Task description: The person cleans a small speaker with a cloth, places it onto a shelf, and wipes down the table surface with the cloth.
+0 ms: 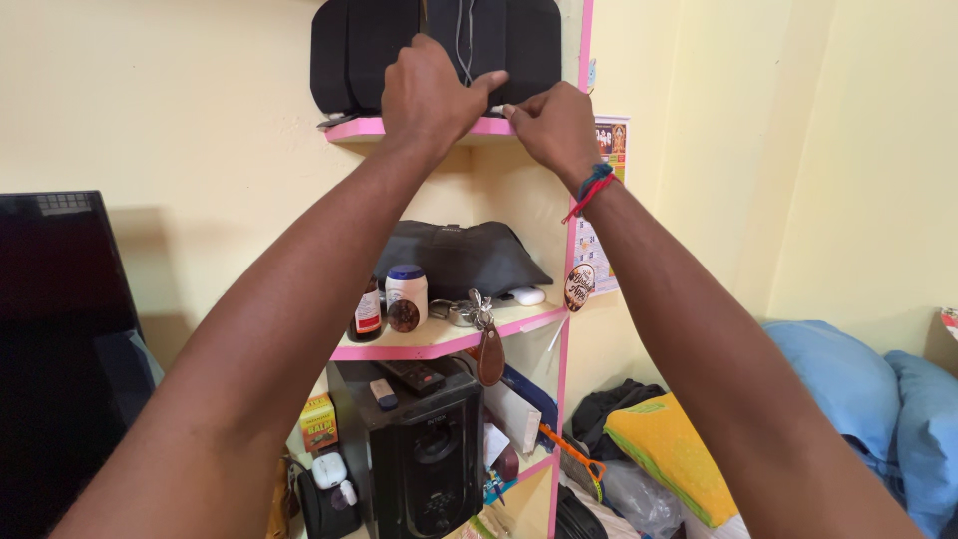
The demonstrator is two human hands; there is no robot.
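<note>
Both arms up at the top shelf: left hand steadies the black speakers, right hand fingers pinch something small and white.

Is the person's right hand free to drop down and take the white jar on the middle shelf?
Probably yes: the right hand is up at the top shelf, and nothing blocks the white jar at the open shelf front.

Home bedroom: pillows, cluttered shelf
</note>
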